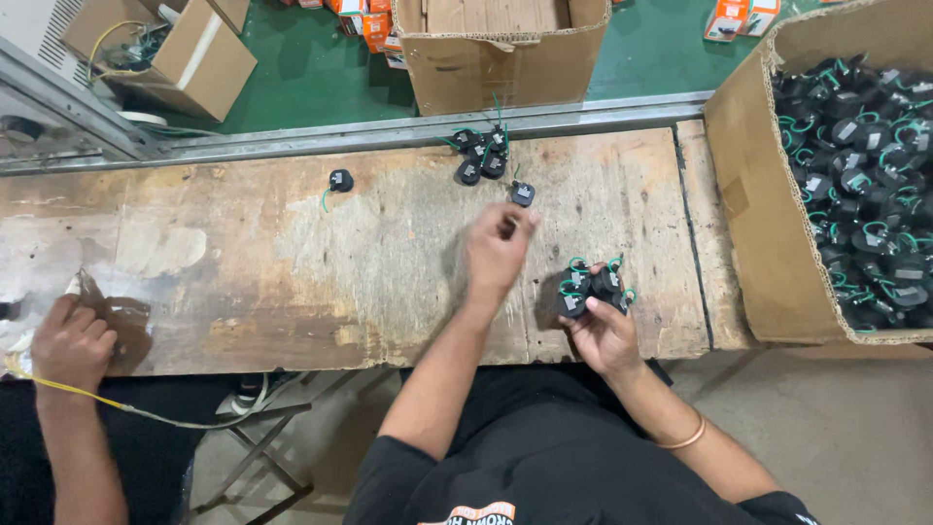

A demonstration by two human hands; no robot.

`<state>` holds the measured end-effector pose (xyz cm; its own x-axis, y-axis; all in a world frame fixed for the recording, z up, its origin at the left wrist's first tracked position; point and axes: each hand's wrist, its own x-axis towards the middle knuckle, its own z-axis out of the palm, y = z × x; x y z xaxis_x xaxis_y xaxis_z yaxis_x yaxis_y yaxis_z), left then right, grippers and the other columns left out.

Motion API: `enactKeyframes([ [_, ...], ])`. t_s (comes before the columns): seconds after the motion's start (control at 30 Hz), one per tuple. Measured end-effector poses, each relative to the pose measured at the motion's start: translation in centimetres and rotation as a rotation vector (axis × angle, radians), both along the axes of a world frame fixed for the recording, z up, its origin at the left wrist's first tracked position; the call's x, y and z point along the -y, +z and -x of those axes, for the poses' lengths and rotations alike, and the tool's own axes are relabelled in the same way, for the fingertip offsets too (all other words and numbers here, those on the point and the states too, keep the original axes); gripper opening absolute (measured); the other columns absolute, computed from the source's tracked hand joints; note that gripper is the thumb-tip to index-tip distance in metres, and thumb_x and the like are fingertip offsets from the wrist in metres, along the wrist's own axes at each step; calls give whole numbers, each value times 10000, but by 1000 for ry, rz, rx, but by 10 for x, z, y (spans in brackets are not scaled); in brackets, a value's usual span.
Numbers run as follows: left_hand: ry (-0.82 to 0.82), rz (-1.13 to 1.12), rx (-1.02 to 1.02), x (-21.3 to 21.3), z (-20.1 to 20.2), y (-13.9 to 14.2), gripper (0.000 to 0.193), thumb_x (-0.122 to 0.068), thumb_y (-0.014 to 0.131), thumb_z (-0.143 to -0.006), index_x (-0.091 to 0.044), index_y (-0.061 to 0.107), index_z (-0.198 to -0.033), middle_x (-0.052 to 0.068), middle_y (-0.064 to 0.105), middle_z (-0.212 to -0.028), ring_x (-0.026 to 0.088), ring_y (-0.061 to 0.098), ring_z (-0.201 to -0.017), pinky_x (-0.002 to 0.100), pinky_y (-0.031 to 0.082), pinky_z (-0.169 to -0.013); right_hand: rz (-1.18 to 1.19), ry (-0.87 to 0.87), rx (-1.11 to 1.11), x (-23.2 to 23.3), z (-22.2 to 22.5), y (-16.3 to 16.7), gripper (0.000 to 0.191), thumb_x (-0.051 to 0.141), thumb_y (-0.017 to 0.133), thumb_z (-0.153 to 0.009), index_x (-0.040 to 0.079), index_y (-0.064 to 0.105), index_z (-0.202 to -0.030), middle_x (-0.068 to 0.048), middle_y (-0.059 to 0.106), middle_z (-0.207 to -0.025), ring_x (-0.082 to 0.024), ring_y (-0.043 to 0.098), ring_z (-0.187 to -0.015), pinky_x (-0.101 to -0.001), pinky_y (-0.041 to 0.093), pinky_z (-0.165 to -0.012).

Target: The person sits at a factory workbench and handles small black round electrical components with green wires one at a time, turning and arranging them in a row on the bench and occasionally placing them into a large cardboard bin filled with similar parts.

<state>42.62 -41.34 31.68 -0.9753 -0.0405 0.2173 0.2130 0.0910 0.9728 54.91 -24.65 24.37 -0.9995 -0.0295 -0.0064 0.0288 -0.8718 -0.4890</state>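
Several small black plugs with green wire loops [595, 289] sit bunched in my right hand [604, 333], fingers curled up around the cluster at the near edge of the worn wooden bench [389, 253], while my left hand [496, 251] hovers over the board with fingertips pinched together (blurred, so I cannot tell whether they hold a piece or nothing). One loose plug [523, 193] lies just beyond that hand, a small heap [481, 156] sits by the far metal rail, and a single plug [339, 181] rests well apart to the left. The risk, as I judge it, is in the overfull right hand: the grip is loose around many pieces, and one could slide off over the bench edge to the floor. The green loops could also snag one another and drag a neighbour along. A large cardboard box [748, 224] packed with the same plugs stands at my right; another person's hand [70, 342] rests at the bench's left end with a yellow cord [146, 413].
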Motion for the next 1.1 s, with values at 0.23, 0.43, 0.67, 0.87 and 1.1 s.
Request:
enactKeyframes([
  [0.23,56,406,-233,0,38,0,729,-143,753,-835,60,508,-1491,216,723,-1190,428,684,-946,491,542,-769,-30,-5,-37,5,4,0,581,123,700,-1013,105,413,-1518,-139,566,-1400,-285,658,-1160,-453,623,-824],
  [0.43,-7,77,-159,18,26,-14,183,-62,765,-905,-75,786,-1086,118,803,-1003,188,772,-847,317,596,-745,-231,-24,-21,14,6,15,810,364,732,-943,196,278,-1592,-106,542,-1408,-314,624,-1242,-495,598,-909],
  [0.67,-477,-46,-240,8,-9,-14,152,-21,775,-885,-65,771,-1030,94,796,-990,198,742,-897,325,592,-813,-205,85,-55,16,6,22,872,293,736,-953,218,208,-1643,-51,451,-1534,-261,523,-1374,-500,543,-1047],
  [0.87,-491,180,-457,0,-16,-2,264,-20,751,-827,-85,754,-1083,76,769,-1056,271,744,-992,365,581,-886,-201,72,36,16,10,17,777,93,684,-976,204,242,-1605,-101,475,-1468,-296,536,-1342,-516,546,-1016],
  [1.1,-477,176,-540,27,-28,-4,205,-65,776,-815,-88,735,-1014,85,758,-1119,272,745,-1028,375,589,-899,-332,-117,0,26,14,3,862,-50,688,-923,169,243,-1627,-127,490,-1505,-266,545,-1266,-437,540,-994],
])
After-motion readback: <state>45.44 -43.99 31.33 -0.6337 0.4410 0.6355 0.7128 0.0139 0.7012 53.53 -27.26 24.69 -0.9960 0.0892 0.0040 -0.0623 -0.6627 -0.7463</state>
